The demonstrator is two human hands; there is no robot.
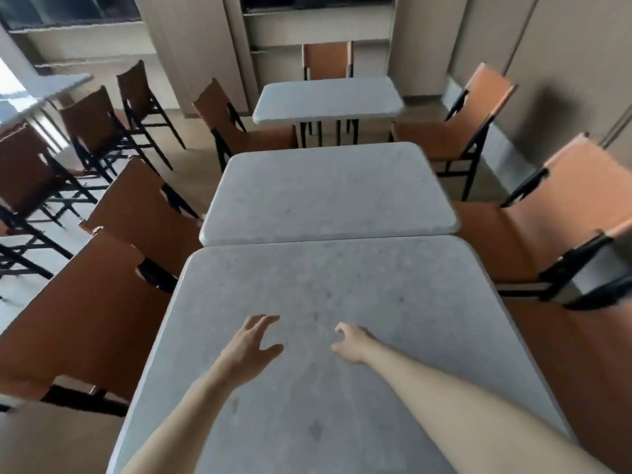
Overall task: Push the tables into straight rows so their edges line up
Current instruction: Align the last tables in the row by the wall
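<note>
Three grey marble-look tables stand one behind another. The nearest table (393, 289) fills the lower middle. The middle table (328, 193) touches its far edge and sits slightly to the left, so the side edges are offset. The far table (328, 97) stands apart beyond a gap. My left hand (251, 347) is over the nearest table's top with fingers spread and relaxed, holding nothing. My right hand (350, 342) is beside it with fingers loosely curled, also empty. Whether either hand touches the top is unclear.
Orange-brown chairs with black frames line both sides: two chairs on the left (102, 302) and chairs on the right (547, 227). More chairs (92, 128) and another table (51, 87) stand at far left. A wall runs along the right.
</note>
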